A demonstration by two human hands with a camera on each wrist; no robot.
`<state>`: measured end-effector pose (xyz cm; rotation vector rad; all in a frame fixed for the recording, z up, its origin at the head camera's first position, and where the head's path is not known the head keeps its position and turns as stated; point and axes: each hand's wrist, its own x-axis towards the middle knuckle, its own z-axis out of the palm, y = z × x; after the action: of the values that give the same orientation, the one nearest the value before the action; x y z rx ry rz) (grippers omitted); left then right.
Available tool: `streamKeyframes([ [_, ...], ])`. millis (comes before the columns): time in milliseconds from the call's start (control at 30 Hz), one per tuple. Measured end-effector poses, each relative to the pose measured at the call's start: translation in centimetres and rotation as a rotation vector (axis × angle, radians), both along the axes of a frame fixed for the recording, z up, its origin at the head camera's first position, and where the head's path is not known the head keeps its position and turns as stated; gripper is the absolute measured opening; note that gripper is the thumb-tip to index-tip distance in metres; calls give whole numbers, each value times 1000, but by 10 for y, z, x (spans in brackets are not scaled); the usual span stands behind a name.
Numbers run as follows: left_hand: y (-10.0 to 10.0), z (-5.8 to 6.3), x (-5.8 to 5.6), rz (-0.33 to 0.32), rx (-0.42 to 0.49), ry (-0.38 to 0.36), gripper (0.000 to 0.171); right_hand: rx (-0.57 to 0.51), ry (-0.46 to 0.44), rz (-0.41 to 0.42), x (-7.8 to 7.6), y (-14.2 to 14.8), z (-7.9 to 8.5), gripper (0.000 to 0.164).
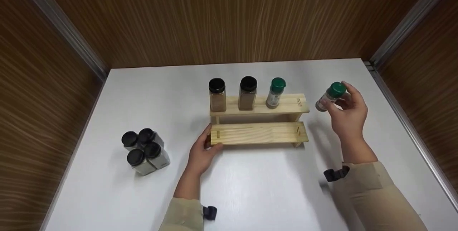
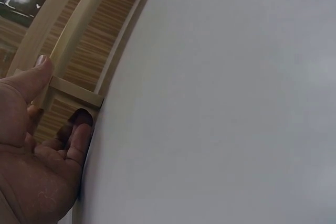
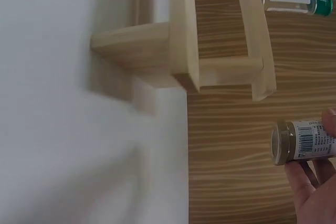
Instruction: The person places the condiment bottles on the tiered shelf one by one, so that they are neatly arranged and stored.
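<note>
In the head view my right hand (image 1: 349,116) grips a green-capped spice jar (image 1: 326,100), tilted in the air to the right of a two-tier wooden rack (image 1: 259,133). The right wrist view shows that jar's base and barcode label (image 3: 307,140) beside the rack's end. My left hand (image 1: 201,154) holds the left end of the lower shelf, thumb at its front edge and fingers partly hidden behind. On the upper shelf stand two black-capped jars with brown contents, one on the left (image 1: 217,96) and one mid-shelf (image 1: 247,95), then another green-capped jar (image 1: 274,95).
Several black-capped jars (image 1: 143,152) stand in a tight cluster on the white table (image 1: 250,188), left of the rack. A wood-grain panel (image 1: 232,19) rises behind the table, with similar panels at both sides.
</note>
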<state>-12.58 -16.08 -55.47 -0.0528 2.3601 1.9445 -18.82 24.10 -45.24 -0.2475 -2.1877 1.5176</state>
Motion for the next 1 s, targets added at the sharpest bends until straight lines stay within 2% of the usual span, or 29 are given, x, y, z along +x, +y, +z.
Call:
streamKeyframes([
  [267,-1,-3,1,-10,0,37,80,-1,60,79,-3,-19,10,69],
  [400,0,-2,2,-10,6,25,80,37,132,134,-7,-28,14,66],
  [500,2,0,2,-10,3,15,80,57,151,158,-9,-33,15,66],
  [1000,6,1,2,-13,0,-4,80,58,62,210,-16,-43,8,67],
])
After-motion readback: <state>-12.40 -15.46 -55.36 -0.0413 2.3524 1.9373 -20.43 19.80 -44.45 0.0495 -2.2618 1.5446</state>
